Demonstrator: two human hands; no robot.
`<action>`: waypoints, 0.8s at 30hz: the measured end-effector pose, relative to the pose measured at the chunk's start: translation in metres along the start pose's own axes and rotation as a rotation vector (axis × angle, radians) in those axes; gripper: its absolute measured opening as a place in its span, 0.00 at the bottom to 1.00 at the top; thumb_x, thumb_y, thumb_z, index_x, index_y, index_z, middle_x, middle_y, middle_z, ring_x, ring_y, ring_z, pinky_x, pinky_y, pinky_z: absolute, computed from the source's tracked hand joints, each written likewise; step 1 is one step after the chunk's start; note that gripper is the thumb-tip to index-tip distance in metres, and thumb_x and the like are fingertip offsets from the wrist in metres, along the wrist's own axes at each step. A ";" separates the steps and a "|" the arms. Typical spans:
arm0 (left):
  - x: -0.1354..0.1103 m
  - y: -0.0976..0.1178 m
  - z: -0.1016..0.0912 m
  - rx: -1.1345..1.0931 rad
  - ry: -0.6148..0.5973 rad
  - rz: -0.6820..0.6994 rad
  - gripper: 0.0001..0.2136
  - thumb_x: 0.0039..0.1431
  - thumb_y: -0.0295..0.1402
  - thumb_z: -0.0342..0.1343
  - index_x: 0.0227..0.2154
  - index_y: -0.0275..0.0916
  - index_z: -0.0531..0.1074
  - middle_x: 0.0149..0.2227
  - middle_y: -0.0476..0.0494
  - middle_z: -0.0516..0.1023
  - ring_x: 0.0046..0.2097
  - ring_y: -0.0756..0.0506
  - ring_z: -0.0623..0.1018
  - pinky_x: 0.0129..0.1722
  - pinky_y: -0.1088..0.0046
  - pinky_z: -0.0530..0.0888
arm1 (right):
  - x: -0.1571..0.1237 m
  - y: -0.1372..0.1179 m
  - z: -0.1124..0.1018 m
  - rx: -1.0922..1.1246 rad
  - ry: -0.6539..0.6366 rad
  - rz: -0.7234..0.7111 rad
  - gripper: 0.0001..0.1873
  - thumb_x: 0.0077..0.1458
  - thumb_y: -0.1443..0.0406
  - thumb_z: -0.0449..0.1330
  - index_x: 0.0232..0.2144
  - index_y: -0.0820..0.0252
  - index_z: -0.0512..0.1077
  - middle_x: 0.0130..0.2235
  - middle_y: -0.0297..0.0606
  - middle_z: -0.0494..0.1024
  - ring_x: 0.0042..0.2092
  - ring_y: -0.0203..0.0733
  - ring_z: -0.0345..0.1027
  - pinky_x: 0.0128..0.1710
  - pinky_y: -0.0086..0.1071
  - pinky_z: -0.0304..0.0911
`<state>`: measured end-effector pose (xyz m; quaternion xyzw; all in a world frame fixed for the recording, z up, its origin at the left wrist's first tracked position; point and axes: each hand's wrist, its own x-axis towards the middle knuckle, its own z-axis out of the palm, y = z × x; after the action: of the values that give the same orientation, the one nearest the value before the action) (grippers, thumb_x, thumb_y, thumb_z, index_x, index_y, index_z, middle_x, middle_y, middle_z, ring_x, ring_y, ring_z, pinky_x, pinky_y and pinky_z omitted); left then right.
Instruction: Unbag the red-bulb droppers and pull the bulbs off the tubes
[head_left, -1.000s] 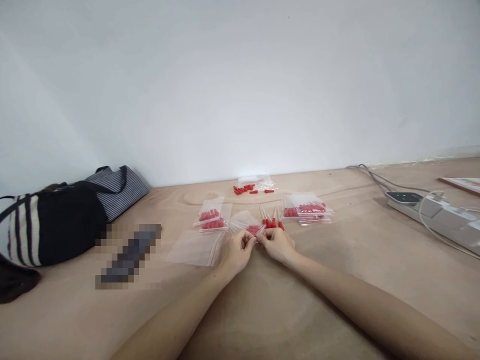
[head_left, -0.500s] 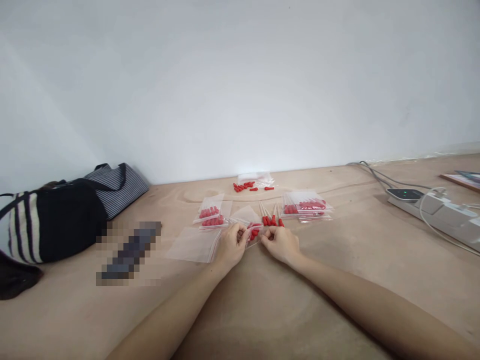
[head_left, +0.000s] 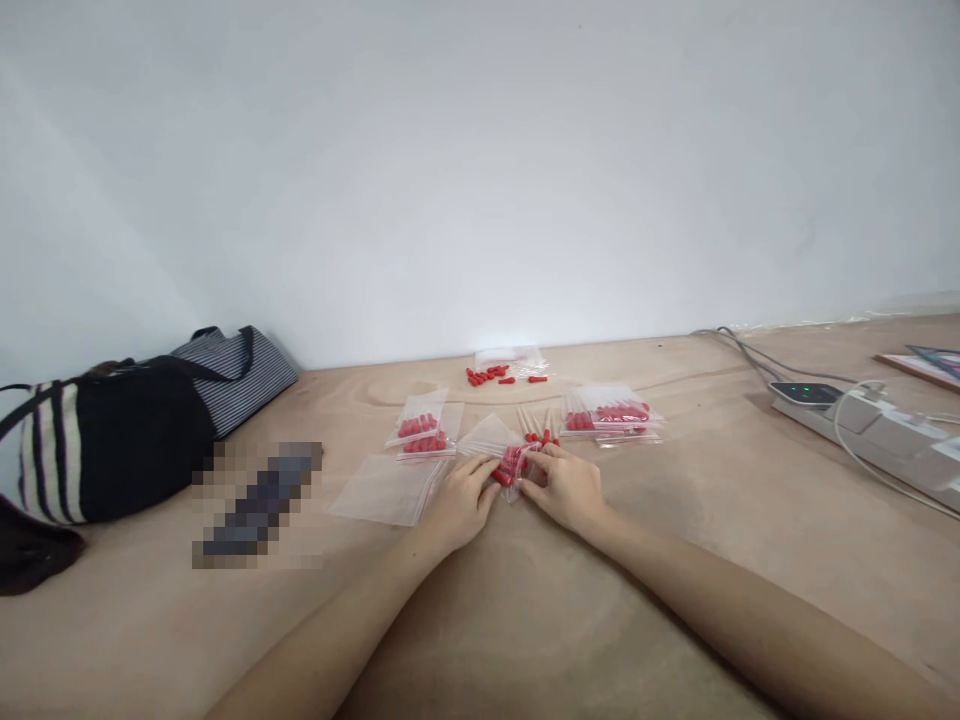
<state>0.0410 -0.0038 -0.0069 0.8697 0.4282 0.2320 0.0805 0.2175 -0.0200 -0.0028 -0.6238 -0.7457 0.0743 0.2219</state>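
Note:
Between my hands lies a small clear zip bag [head_left: 516, 492] with several red bulb-shaped pieces [head_left: 504, 477] in it. My left hand [head_left: 466, 497] is closed on the bag's left side, fingertips beside the red pieces. On the right side, my right hand [head_left: 564, 488] pinches the bag's edge, thumb and fingers together. Just beyond my right hand, several pale thin sticks with red ends [head_left: 541, 430] fan out on the table, partly hidden by my fingers. A flat clear zip bag [head_left: 390, 488] lies to the left of my left hand.
Filled zip bags lie in a left stack [head_left: 421, 430] and a right stack [head_left: 611, 415]. Loose red pieces [head_left: 487, 375] and more clear bags [head_left: 517, 356] lie by the wall. A black striped bag [head_left: 135, 430] is at left, a power strip [head_left: 862, 430] with cables at right.
The zip bag between my hands has turned and come slightly nearer, with its red pieces showing more. My right fingers have moved over its right edge, covering more of the sticks.

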 end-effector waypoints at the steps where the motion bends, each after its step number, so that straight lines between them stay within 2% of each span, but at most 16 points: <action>1: -0.002 0.003 -0.001 -0.010 -0.003 0.006 0.14 0.55 0.27 0.47 0.44 0.35 0.67 0.46 0.39 0.70 0.48 0.43 0.69 0.49 0.62 0.66 | -0.002 0.000 0.000 0.027 0.002 -0.038 0.15 0.48 0.58 0.54 0.40 0.50 0.70 0.38 0.35 0.72 0.39 0.38 0.66 0.32 0.28 0.55; 5: -0.014 0.013 -0.005 -0.056 -0.003 0.045 0.12 0.54 0.28 0.48 0.42 0.38 0.69 0.43 0.41 0.73 0.45 0.43 0.71 0.45 0.63 0.68 | -0.010 0.003 -0.006 0.106 -0.012 -0.153 0.11 0.48 0.59 0.56 0.35 0.52 0.71 0.40 0.35 0.69 0.42 0.37 0.63 0.35 0.28 0.55; 8: -0.020 0.014 -0.008 -0.097 -0.019 0.099 0.11 0.55 0.29 0.48 0.40 0.39 0.70 0.40 0.43 0.74 0.42 0.45 0.72 0.44 0.66 0.69 | -0.012 0.010 -0.013 0.110 -0.065 -0.191 0.08 0.46 0.61 0.58 0.31 0.54 0.70 0.37 0.34 0.69 0.41 0.39 0.62 0.35 0.29 0.55; 12: -0.020 0.006 -0.013 -0.066 0.000 0.102 0.11 0.53 0.32 0.52 0.40 0.40 0.70 0.46 0.41 0.70 0.49 0.42 0.68 0.48 0.61 0.66 | -0.007 0.024 -0.019 0.203 -0.142 -0.218 0.05 0.42 0.66 0.60 0.27 0.57 0.69 0.33 0.33 0.69 0.37 0.37 0.62 0.35 0.29 0.55; 14: -0.018 0.002 -0.015 -0.069 -0.026 0.087 0.15 0.52 0.33 0.52 0.44 0.41 0.67 0.49 0.40 0.68 0.51 0.42 0.67 0.49 0.61 0.65 | -0.004 0.029 -0.019 0.266 -0.150 -0.271 0.05 0.43 0.68 0.59 0.28 0.57 0.68 0.33 0.33 0.69 0.37 0.36 0.62 0.37 0.29 0.56; 17: -0.017 -0.001 -0.017 -0.090 -0.076 0.066 0.14 0.54 0.33 0.50 0.44 0.40 0.67 0.46 0.41 0.71 0.46 0.44 0.71 0.46 0.65 0.68 | -0.002 0.029 -0.016 0.316 -0.144 -0.350 0.07 0.43 0.70 0.57 0.29 0.57 0.68 0.35 0.33 0.71 0.39 0.36 0.62 0.38 0.29 0.55; 21: -0.021 -0.003 -0.018 -0.035 -0.032 0.055 0.11 0.54 0.34 0.50 0.40 0.39 0.69 0.41 0.41 0.74 0.42 0.43 0.72 0.43 0.64 0.69 | -0.002 0.023 -0.014 0.259 -0.154 -0.348 0.11 0.44 0.69 0.57 0.34 0.57 0.68 0.34 0.34 0.71 0.38 0.38 0.62 0.37 0.30 0.55; 24: -0.025 -0.006 -0.017 -0.023 -0.001 0.066 0.11 0.54 0.34 0.50 0.39 0.39 0.69 0.39 0.42 0.75 0.41 0.44 0.73 0.41 0.65 0.70 | 0.000 0.017 -0.016 0.209 -0.205 -0.374 0.11 0.43 0.68 0.57 0.34 0.58 0.68 0.33 0.35 0.70 0.37 0.38 0.62 0.35 0.28 0.55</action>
<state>0.0154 -0.0212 -0.0020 0.8825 0.3965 0.2389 0.0828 0.2394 -0.0194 0.0044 -0.4378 -0.8551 0.1716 0.2184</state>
